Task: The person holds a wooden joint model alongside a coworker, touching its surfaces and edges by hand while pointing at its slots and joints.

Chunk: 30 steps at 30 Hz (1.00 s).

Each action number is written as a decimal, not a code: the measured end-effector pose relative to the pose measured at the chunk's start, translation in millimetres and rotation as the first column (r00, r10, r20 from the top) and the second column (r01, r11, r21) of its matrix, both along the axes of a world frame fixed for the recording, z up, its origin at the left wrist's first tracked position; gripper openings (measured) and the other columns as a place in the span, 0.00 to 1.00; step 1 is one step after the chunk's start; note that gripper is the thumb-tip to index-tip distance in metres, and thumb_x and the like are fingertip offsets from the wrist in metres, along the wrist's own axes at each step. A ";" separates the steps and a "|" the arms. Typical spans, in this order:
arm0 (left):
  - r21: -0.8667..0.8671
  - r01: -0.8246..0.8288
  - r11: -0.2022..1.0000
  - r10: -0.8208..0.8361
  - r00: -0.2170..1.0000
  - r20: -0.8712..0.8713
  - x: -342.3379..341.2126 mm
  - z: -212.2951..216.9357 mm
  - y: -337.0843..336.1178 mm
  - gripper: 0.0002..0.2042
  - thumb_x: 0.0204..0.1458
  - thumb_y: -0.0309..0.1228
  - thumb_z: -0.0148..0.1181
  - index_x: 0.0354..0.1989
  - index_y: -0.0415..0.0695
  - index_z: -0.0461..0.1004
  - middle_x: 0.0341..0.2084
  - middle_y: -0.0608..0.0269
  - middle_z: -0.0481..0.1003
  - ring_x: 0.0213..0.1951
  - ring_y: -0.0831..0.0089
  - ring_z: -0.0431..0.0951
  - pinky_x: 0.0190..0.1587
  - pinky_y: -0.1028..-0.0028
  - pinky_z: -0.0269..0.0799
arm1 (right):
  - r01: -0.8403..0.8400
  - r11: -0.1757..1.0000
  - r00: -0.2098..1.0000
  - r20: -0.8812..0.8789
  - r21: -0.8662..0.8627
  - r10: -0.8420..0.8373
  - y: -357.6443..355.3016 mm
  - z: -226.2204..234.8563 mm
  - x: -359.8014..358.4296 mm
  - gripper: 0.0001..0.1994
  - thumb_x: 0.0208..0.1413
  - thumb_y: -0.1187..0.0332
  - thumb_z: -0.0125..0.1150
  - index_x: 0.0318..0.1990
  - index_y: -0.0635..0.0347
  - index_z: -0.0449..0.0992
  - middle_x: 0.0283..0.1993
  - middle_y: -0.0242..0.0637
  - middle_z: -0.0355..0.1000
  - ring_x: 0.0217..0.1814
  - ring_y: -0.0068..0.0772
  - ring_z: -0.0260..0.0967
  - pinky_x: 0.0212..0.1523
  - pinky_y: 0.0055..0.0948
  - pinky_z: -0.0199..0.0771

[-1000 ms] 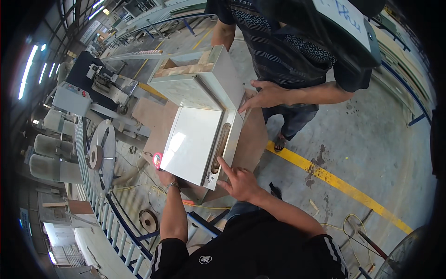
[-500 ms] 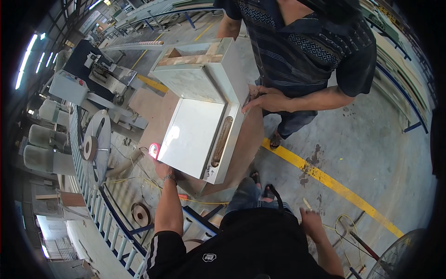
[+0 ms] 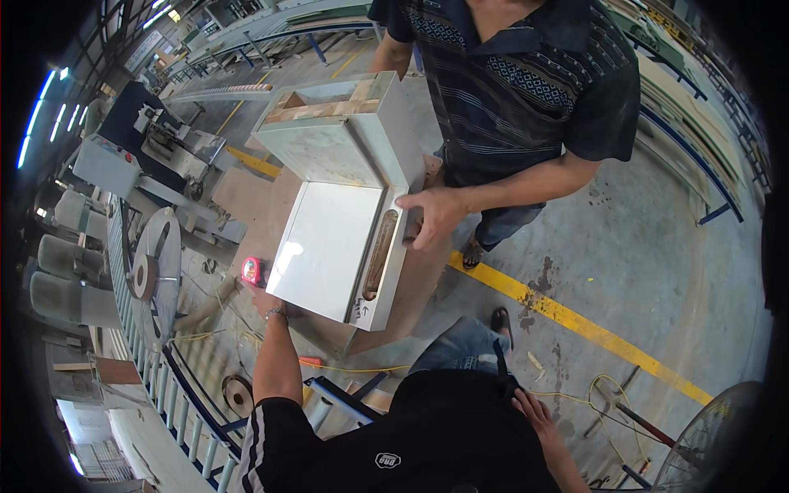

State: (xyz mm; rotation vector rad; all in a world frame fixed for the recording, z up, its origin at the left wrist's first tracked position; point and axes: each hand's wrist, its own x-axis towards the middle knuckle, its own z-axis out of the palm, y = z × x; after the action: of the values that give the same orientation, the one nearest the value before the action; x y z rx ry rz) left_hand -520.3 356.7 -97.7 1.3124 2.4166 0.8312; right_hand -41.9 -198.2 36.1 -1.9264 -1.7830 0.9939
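Observation:
My left hand reaches forward to the near left corner of a white wooden piece. A red and white tape measure stands at its fingertips, and the fingers are closed at its lower edge, partly hidden. The white piece has a glossy panel, a long rounded slot along its right side, and a raised box section with bare wood at its top. My right hand rests against the side of my black shirt, fingers stretched out, holding nothing.
Facing me, a co-worker's hand touches the piece's right edge. The piece lies on a brown board. A roller conveyor and a round reel stand left. A yellow line crosses the floor; a fan stands lower right.
My left hand and the tape measure have shifted slightly left, away from the panel's corner. My right hand has come in against my shirt, its fingers straightened. The co-worker's hand has moved nearer the slot.

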 end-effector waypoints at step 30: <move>-0.169 -0.101 0.980 0.097 0.995 -0.033 9.8 4.6 6.1 0.45 0.54 0.69 0.55 0.79 0.63 0.56 0.54 0.33 0.78 0.56 0.37 0.80 0.60 0.47 0.74 | 0.034 0.994 0.934 -0.350 -0.102 -0.068 12.6 -126.9 14.8 0.28 0.61 0.66 0.59 0.69 0.60 0.72 0.72 0.50 0.68 0.70 0.56 0.69 0.70 0.44 0.71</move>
State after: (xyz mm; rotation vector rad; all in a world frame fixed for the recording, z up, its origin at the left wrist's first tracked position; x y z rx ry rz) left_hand -510.5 362.8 -93.1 1.1541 2.5269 0.6191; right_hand -27.1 -185.7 -90.8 -1.7022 -1.4986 1.3308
